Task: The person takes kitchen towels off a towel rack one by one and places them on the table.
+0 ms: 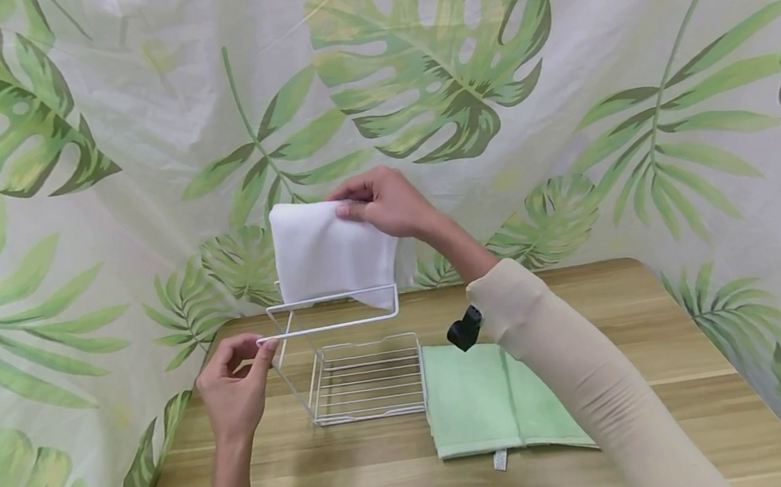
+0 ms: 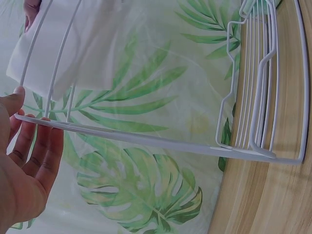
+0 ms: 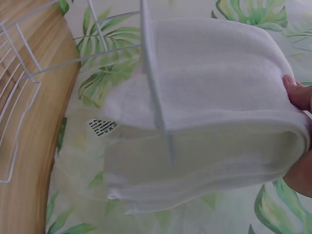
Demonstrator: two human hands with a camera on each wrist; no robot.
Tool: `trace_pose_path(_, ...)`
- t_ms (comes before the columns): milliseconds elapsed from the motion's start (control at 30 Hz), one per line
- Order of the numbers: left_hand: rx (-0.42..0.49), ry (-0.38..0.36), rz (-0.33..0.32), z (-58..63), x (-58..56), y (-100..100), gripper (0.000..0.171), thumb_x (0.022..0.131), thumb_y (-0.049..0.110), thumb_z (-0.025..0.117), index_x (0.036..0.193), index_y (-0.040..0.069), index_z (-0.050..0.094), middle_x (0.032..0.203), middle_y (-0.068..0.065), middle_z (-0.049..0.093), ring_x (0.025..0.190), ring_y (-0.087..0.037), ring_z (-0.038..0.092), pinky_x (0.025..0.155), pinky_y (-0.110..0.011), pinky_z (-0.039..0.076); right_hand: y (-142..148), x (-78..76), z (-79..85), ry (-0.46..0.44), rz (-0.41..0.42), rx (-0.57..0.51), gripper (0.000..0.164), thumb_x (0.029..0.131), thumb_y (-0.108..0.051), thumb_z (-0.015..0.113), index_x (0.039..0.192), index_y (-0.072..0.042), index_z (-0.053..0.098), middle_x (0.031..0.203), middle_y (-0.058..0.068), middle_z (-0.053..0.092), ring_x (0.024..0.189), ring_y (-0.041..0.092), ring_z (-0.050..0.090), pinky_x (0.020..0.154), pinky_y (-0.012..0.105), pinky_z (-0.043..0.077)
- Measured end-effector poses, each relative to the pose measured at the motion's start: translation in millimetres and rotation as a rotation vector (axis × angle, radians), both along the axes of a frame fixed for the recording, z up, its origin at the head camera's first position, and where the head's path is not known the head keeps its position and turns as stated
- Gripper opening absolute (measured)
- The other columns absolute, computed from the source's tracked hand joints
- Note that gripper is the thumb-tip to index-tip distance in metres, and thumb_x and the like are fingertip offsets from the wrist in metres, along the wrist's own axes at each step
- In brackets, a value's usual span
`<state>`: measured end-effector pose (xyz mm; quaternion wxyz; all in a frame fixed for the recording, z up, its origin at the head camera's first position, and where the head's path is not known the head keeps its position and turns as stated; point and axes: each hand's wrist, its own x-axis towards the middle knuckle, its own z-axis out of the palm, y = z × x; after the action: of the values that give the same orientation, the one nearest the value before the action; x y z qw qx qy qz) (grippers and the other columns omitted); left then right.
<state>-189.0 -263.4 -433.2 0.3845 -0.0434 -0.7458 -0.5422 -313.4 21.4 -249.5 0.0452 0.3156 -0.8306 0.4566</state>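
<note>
A white wire rack [image 1: 369, 415] stands on the table, its slatted base low and an open top frame raised at the left. My left hand [image 1: 234, 391] pinches the near corner of that top frame between thumb and fingers, as the left wrist view also shows. Up at the back, my right hand [image 1: 389, 204] grips a folded white towel [image 1: 326, 246] by its upper right edge. The towel hangs down with its lower edge overlapping the rack's top bars. In the right wrist view the cloth is doubled over, and a printed label [image 3: 103, 126] sticks out at its lower end.
A folded light green towel [image 1: 471, 402] lies on the wooden table [image 1: 358, 477] beside the rack's right side, partly under the right forearm in view. Its small white tag [image 1: 501, 460] points toward me. A leaf-patterned curtain [image 1: 152, 78] hangs behind the table.
</note>
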Motion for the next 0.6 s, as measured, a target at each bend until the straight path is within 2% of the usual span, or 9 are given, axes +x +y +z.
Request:
trace_pose_path(167, 0.009, 0.004, -0.01, -0.3, -0.4, 0, 0.018, 0.086, -0.006, 0.086, 0.101, -0.006, 0.076, 0.083, 0.02, 0.07, 0.072, 0.005, 0.068, 0.061, -0.007, 0.056, 5, 2.3, 11.4, -0.018, 0.019, -0.038, 0.023, 0.104, -0.015, 0.073, 0.125, -0.01, 0.08, 0.116, 0.01, 0.082, 0.092, 0.016, 0.075, 0.075, 0.025, 0.053)
trace_pose_path(433, 0.012, -0.009, -0.013, -0.2, -0.2, 0, 0.018, 0.087, -0.005, 0.085, 0.102, -0.006, 0.076, 0.085, 0.019, 0.07, 0.073, 0.004, 0.068, 0.06, -0.008, 0.057, 8, 6.7, 26.4, -0.036, 0.023, -0.049, 0.024, 0.104, -0.014, 0.072, 0.126, -0.009, 0.08, 0.118, 0.011, 0.082, 0.094, 0.017, 0.076, 0.077, 0.025, 0.054)
trace_pose_path(600, 0.013, -0.011, -0.008, -0.7, -0.7, 0, 0.018, 0.087, -0.005, 0.086, 0.102, -0.005, 0.076, 0.086, 0.019, 0.07, 0.074, 0.005, 0.068, 0.06, -0.008, 0.057, 13, 7.1, 33.9, -0.01, 0.031, -0.073, 0.022, 0.104, -0.014, 0.072, 0.124, -0.008, 0.08, 0.117, 0.012, 0.082, 0.093, 0.017, 0.074, 0.076, 0.026, 0.054)
